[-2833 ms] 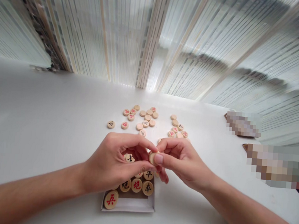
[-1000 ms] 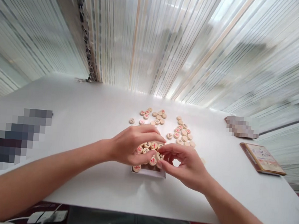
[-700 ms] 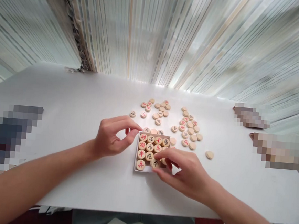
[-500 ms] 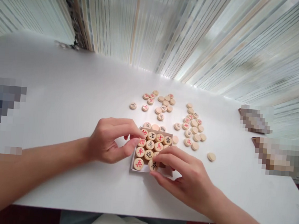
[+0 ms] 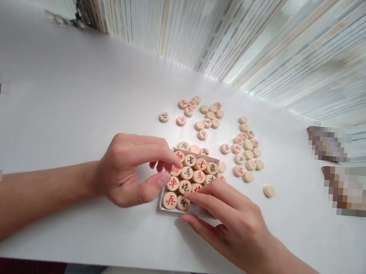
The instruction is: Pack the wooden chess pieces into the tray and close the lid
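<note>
bending over a shallow box (image 5: 166, 211) of round wooden pieces (image 5: 199, 176) on a white table (image 5: 78, 103), a pair of bare hands works at both sides. the right hand (image 5: 238, 223) arches over the near right corner, thumb and forefinger parted; the forefinger's tip rests on the rim of a black-marked piece (image 5: 183, 203) in the nearest row, while the thumb lies low at the near wall, off the piece. the left hand (image 5: 125, 168) is loosely curled and appears to grip nothing, its forefinger reaching over the left column and its thumb at the left wall. inside, the two far rows show four pieces each, all face up; the third shows three, one partly covered, and the nearest shows two, the black-marked piece sitting beside a red-marked one (image 5: 170, 200). whatever lies to the right in those nearer rows is hidden by the right hand, so how full they are cannot be told. the filling looks well along, judging by the rows in sight, yet many loose pieces (image 5: 210, 115) lie outside, some face down, scattered beyond the box and to its right, with a lone disc (image 5: 269, 191) well apart.
</note>
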`<state>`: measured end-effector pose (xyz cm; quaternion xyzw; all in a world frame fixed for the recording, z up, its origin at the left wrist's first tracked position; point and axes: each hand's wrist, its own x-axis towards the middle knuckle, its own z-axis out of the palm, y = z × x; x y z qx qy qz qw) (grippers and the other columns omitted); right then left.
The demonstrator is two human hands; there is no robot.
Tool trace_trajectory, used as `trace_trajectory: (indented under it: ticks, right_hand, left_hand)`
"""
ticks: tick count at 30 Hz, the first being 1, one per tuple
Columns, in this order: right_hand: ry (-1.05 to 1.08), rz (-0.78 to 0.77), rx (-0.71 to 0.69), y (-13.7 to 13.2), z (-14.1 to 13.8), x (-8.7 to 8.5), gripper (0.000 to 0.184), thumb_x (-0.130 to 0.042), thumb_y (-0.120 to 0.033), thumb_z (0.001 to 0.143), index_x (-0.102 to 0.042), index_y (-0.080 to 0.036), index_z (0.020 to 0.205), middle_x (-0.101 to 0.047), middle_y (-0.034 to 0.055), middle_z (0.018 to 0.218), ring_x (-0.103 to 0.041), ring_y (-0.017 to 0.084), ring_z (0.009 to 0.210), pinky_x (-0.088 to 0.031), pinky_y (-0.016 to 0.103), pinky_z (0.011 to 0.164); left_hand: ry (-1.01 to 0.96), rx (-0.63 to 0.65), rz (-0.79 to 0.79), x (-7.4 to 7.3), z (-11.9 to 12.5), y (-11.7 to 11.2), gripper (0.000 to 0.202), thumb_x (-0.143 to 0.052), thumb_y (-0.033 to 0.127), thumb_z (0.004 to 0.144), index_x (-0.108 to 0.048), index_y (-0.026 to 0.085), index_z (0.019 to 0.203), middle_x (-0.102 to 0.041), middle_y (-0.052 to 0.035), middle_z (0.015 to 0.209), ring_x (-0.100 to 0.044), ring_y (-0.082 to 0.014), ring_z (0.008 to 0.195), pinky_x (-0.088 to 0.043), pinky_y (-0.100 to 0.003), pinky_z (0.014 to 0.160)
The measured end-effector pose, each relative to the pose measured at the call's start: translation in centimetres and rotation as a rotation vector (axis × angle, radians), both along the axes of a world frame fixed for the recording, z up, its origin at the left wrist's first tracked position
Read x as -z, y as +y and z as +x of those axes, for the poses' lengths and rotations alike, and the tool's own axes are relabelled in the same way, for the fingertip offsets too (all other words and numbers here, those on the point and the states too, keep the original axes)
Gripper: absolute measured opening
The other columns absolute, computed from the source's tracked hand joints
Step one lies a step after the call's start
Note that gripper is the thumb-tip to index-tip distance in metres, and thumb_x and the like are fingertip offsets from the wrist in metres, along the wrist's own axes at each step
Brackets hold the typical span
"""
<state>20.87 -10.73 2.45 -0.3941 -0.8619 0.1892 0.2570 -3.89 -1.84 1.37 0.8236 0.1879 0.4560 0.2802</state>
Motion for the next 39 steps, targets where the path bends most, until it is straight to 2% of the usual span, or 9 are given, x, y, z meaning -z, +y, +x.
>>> trace_trajectory:
  ticks: [10,20,27,30,35,39]
  right_hand:
    - [-0.050,0.044,-0.099,-0.1,0.3,-0.7,0.010,-0.072,-0.014,0.096,-0.075,-0.013,0.106,-0.067,0.0091,0.087,-0.054,0.019,0.072,-0.046,0.033,0.062]
    - [-0.120,0.095,-0.119,-0.2,0.1,-0.6,0.013,-0.071,-0.015,0.097,-0.076,-0.010,0.108,-0.067,0.0100,0.084,-0.051,0.020,0.069,-0.043,0.034,0.060]
    - [-0.182,0.156,-0.121,0.2,0.0,-0.5,0.016,-0.065,-0.024,0.100,-0.075,-0.013,0.106,-0.064,0.0077,0.081,-0.048,0.020,0.066,-0.040,0.033,0.057]
    - [-0.156,0.198,-0.094,0.3,-0.1,-0.3,0.016,-0.065,-0.023,0.099,-0.074,-0.013,0.108,-0.065,0.0068,0.081,-0.051,0.019,0.065,-0.042,0.033,0.057]
    - [-0.009,0.271,-0.014,0.8,0.3,-0.2,0.014,-0.065,-0.018,0.097,-0.072,-0.015,0.108,-0.067,0.0050,0.078,-0.054,0.017,0.062,-0.045,0.030,0.055]
    - [0.105,0.336,0.184,2.7,2.7,-0.1,0.021,-0.061,-0.013,0.099,-0.072,-0.017,0.117,-0.072,0.0073,0.087,-0.065,0.018,0.074,-0.053,0.030,0.064]
  left_hand:
    - [0.014,0.015,-0.040,0.4,-0.4,-0.2,0.024,-0.059,0.013,0.085,-0.075,0.022,0.100,-0.073,-0.0039,0.073,-0.066,-0.0174,0.061,-0.054,-0.027,0.059]
    - [-0.014,0.023,-0.002,0.9,-0.3,0.2,0.021,-0.059,0.014,0.085,-0.072,0.020,0.101,-0.071,-0.0025,0.073,-0.064,-0.0153,0.060,-0.053,-0.025,0.059]
    - [-0.051,0.017,0.011,1.1,-0.3,0.5,0.024,-0.058,0.014,0.088,-0.073,0.020,0.105,-0.073,-0.0027,0.073,-0.065,-0.0152,0.059,-0.053,-0.025,0.057]
    - [-0.092,-0.039,-0.086,0.9,-0.3,1.0,0.022,-0.059,0.016,0.091,-0.077,0.022,0.102,-0.073,-0.0026,0.071,-0.066,-0.0156,0.059,-0.054,-0.026,0.058]
    - [-0.280,-0.177,-0.402,0.3,0.7,2.6,0.021,-0.062,0.029,0.095,-0.081,0.021,0.092,-0.073,-0.0046,0.069,-0.064,-0.0169,0.057,-0.051,-0.028,0.053]
    - [-0.446,-0.187,-0.560,-1.1,2.2,4.1,0.024,-0.061,0.031,0.093,-0.081,0.018,0.089,-0.073,-0.0046,0.068,-0.063,-0.0160,0.054,-0.048,-0.028,0.049]
